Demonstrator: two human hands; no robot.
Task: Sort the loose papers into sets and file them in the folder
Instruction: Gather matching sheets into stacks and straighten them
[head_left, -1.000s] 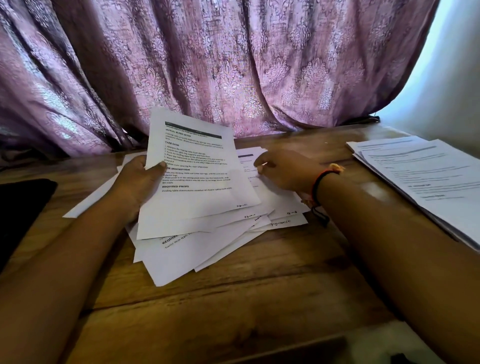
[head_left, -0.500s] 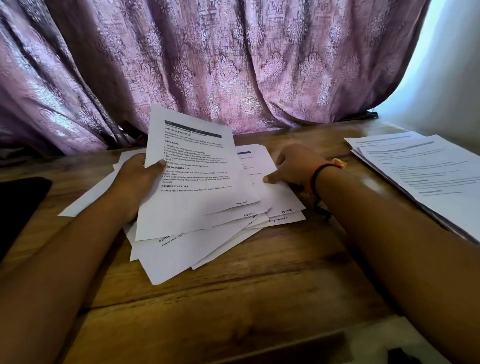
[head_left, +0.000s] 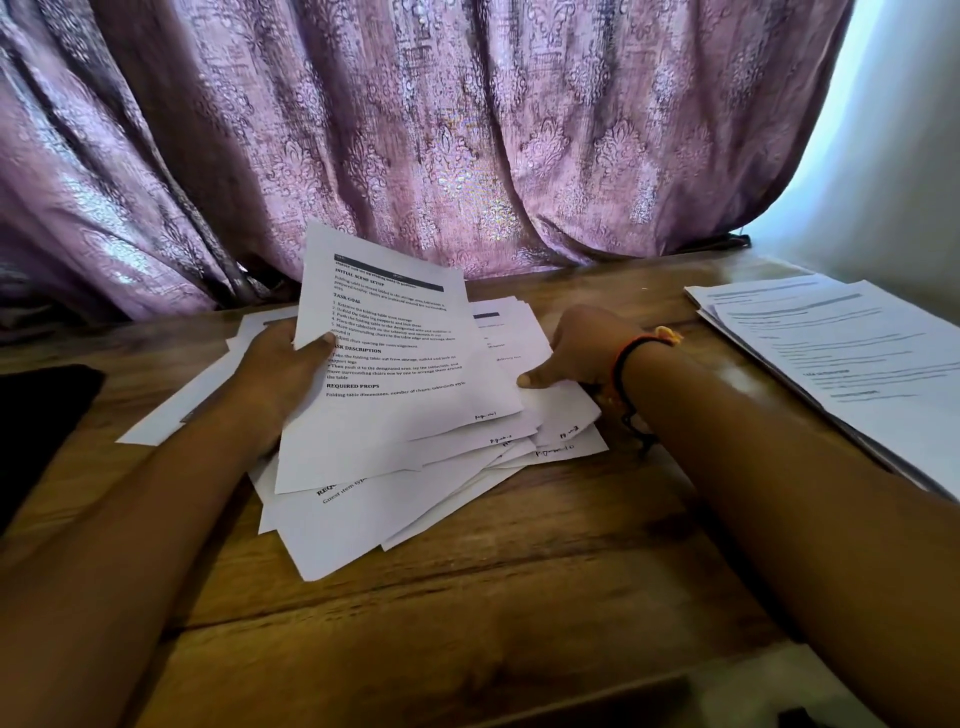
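Note:
A loose heap of printed white papers (head_left: 395, 514) lies fanned out in the middle of the wooden table (head_left: 519, 597). My left hand (head_left: 283, 364) grips the left edge of the top printed sheet (head_left: 395, 358), thumb on its face, and tilts its far end up off the heap. My right hand (head_left: 576, 351), with a red and black wrist band, pinches the right edge of sheets lower in the heap, thumb on top. A second, tidier stack of papers (head_left: 852, 358) lies at the right side of the table. No folder is clearly in view.
A pink patterned curtain (head_left: 415, 130) hangs right behind the table's far edge. A black flat object (head_left: 36, 421) sits at the table's left edge. A pale wall (head_left: 904, 156) stands at the right. Bare wood shows in front of the heap.
My right hand has slid from the heap's upper middle to its right edge and taken hold of sheets there. My left hand keeps the same hold on the raised top sheet.

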